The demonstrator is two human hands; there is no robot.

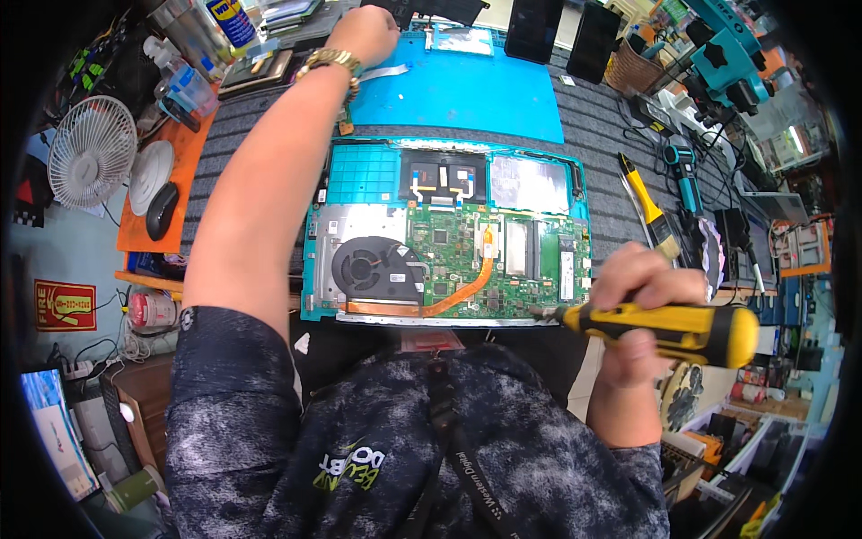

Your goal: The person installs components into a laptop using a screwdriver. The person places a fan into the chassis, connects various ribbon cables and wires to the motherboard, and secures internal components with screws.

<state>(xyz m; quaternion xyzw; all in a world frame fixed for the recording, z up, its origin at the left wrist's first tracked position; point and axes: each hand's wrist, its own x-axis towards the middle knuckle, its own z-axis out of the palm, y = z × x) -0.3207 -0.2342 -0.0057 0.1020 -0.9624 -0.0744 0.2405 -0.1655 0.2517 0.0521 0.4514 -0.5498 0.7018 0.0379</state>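
Observation:
An opened laptop base (458, 235) lies at the table's near edge, with its green circuit board, copper heat pipe (462, 295) and black cooling fan (377, 269) exposed. In my right hand (633, 296) is a yellow-and-black screwdriver (691, 334), held sideways with its tip pointing left over the laptop's front right edge. I cannot tell whether the tip touches the laptop. My left arm stretches over the laptop's left side to the far edge of the blue mat (458, 94). There my left hand (364, 36) is closed beside dark parts; what its fingers hold is hidden.
A yellow-handled brush (639, 190) and a teal tool (686, 178) lie to the right. Two dark panels (533, 31) stand at the back. On the left are a white fan (92, 153) and a black mouse (162, 211). A teal microscope (727, 54) overhangs the back right.

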